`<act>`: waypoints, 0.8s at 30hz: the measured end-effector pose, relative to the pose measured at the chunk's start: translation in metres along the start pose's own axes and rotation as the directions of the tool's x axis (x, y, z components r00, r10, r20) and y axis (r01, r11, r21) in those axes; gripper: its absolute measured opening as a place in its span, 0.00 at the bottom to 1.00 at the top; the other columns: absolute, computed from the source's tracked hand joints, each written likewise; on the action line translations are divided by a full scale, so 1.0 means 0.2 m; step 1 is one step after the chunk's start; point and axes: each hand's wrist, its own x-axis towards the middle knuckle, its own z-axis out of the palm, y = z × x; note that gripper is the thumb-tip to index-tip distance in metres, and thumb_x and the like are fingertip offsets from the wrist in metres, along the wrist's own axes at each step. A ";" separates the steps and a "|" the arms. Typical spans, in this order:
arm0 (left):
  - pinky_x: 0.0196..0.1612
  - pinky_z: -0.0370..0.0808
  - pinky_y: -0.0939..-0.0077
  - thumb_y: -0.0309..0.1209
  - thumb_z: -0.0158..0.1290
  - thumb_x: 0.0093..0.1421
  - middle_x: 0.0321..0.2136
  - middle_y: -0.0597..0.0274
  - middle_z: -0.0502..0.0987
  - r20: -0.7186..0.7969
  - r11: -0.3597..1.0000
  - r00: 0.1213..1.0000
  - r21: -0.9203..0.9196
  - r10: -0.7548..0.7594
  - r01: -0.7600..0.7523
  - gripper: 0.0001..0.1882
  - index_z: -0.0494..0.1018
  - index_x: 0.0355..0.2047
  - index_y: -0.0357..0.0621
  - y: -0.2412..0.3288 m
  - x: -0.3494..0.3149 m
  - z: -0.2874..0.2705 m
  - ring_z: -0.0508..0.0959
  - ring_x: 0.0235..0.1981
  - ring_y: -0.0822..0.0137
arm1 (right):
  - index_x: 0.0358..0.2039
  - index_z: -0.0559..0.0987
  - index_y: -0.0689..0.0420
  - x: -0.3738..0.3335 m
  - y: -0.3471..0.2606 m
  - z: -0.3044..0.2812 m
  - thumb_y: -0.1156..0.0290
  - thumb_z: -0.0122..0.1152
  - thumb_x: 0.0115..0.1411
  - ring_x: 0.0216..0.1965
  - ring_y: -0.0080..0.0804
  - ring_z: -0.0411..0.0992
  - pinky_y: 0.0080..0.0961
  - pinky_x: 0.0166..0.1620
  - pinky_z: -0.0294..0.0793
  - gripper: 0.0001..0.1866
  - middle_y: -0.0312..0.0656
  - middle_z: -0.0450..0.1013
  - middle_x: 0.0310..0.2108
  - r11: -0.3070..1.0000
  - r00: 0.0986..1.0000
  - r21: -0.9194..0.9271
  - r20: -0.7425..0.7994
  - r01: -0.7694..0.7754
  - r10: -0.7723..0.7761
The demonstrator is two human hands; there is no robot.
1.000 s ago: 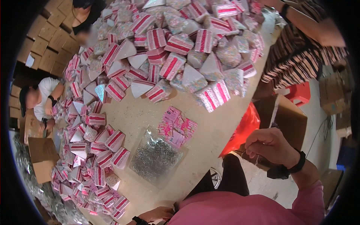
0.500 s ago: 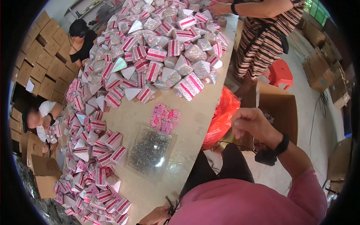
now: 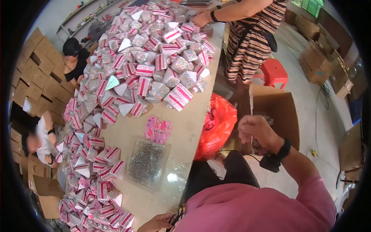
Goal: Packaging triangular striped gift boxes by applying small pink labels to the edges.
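My right hand point(image 3: 255, 130) hangs in the air to the right of the table, over an open cardboard box point(image 3: 275, 96). Its fingers are curled together; whether anything small is between them I cannot make out. At the lower edge my left hand point(image 3: 157, 223) is partly cut off, its fingers closed about a black looped thing point(image 3: 174, 219) beside my pink shirt. In front of me on the table point(image 3: 129, 137) lie pink printed cards point(image 3: 157, 130) in a small pile. Just nearer stands a clear shallow tray point(image 3: 146, 162) of many small metal pieces.
Triangular silvery packs with pink bands point(image 3: 179, 96) heap over the table's far and left parts. A red plastic bag point(image 3: 217, 127) stands at its right edge. Co-workers are at the far right and left. A red stool point(image 3: 274, 71) and stacked cartons point(image 3: 36, 83) stand around.
The view has shifted, so the table and heap sit farther left. My right hand stays raised and curled. More of the black looped thing shows by my left hand.
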 end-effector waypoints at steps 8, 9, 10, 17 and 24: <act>0.43 0.65 0.86 0.23 0.50 0.53 0.39 0.69 0.70 0.057 0.946 0.987 0.298 -0.151 0.127 0.27 0.63 0.55 0.33 0.21 0.03 -0.09 0.67 0.39 0.79 | 0.29 0.75 0.61 -0.14 -0.08 -0.07 0.75 0.53 0.58 0.21 0.21 0.73 0.16 0.26 0.73 0.04 0.37 0.73 0.21 0.999 0.997 0.026 -0.073 0.031 -0.029; 0.42 0.64 0.86 0.23 0.49 0.52 0.37 0.71 0.69 0.085 0.933 0.981 0.333 -0.172 0.135 0.26 0.64 0.54 0.34 0.19 0.03 -0.14 0.66 0.38 0.79 | 0.29 0.75 0.61 -0.16 -0.14 -0.07 0.76 0.53 0.58 0.20 0.21 0.73 0.16 0.25 0.73 0.04 0.37 0.73 0.21 0.999 0.996 -0.004 -0.079 0.048 -0.049; 0.40 0.64 0.87 0.23 0.48 0.52 0.36 0.73 0.69 0.114 0.922 0.974 0.360 -0.197 0.145 0.26 0.65 0.53 0.36 0.16 0.03 -0.16 0.65 0.37 0.79 | 0.28 0.75 0.61 -0.18 -0.20 -0.07 0.77 0.53 0.58 0.20 0.22 0.73 0.16 0.25 0.73 0.04 0.37 0.73 0.21 0.998 0.995 -0.036 -0.081 0.058 -0.061; 0.32 0.64 0.85 0.26 0.48 0.55 0.24 0.69 0.69 -0.028 0.959 0.986 0.231 -0.162 0.164 0.08 0.69 0.35 0.39 -0.09 0.15 -0.11 0.68 0.27 0.78 | 0.27 0.74 0.62 -0.23 -0.61 -0.16 0.78 0.49 0.59 0.20 0.21 0.73 0.16 0.23 0.73 0.06 0.38 0.72 0.19 0.899 0.911 -0.245 -0.112 0.363 -0.398; 0.32 0.68 0.77 0.26 0.49 0.53 0.30 0.60 0.73 -0.352 0.972 0.928 0.231 0.125 -0.043 0.18 0.66 0.45 0.33 -0.41 0.49 -0.03 0.71 0.32 0.73 | 0.32 0.71 0.59 -0.26 -0.92 -0.19 0.73 0.46 0.62 0.18 0.20 0.64 0.15 0.23 0.63 0.06 0.36 0.67 0.18 0.673 0.739 -0.454 -0.048 0.584 -0.672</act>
